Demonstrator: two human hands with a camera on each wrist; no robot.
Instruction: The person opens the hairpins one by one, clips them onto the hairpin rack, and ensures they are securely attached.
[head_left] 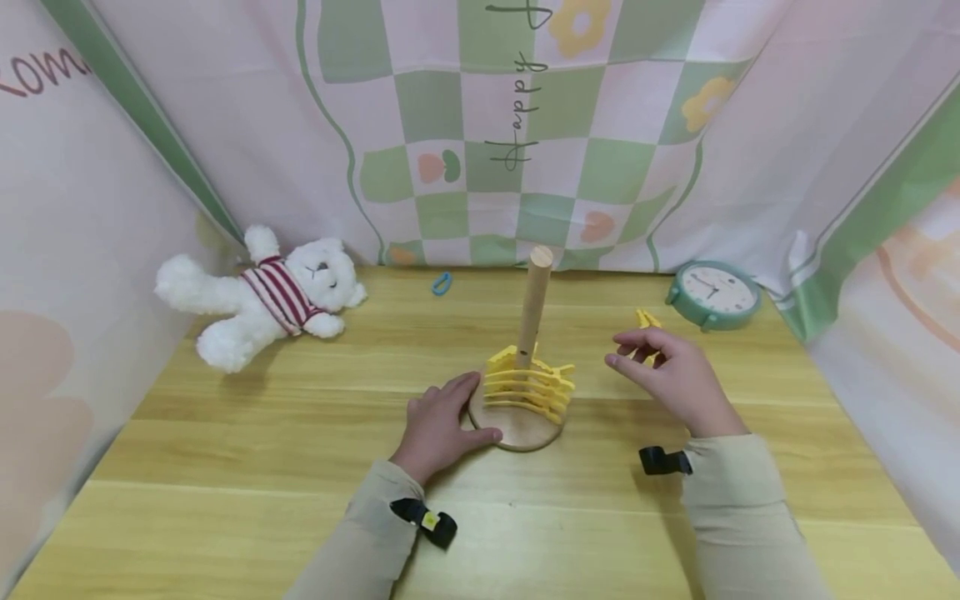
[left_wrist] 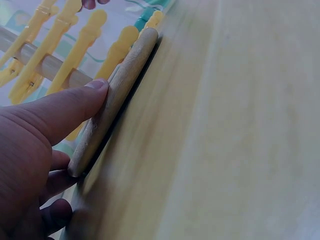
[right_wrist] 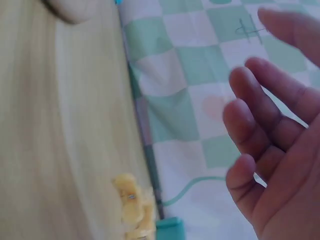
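Observation:
A wooden stand (head_left: 533, 308) with an upright post and a round base (head_left: 517, 429) is on the table. Several flat yellow pieces (head_left: 525, 392) with knobbed ends are stacked around the lower post; their exact kind is unclear. My left hand (head_left: 442, 425) grips the base's left edge, and in the left wrist view the thumb (left_wrist: 75, 107) presses on its rim. To the right of the stand my right hand (head_left: 671, 371) hovers above the table, fingers loosely bent, nothing between them. It partly hides more yellow pieces (head_left: 647, 318) behind it, which also appear in the right wrist view (right_wrist: 132, 205).
A green round clock (head_left: 712, 293) lies at the back right. At the back left a white plush bear (head_left: 277, 292) in a striped top lies on its side. A small blue ring (head_left: 442, 284) is near the back edge, before a checked curtain (head_left: 517, 125).

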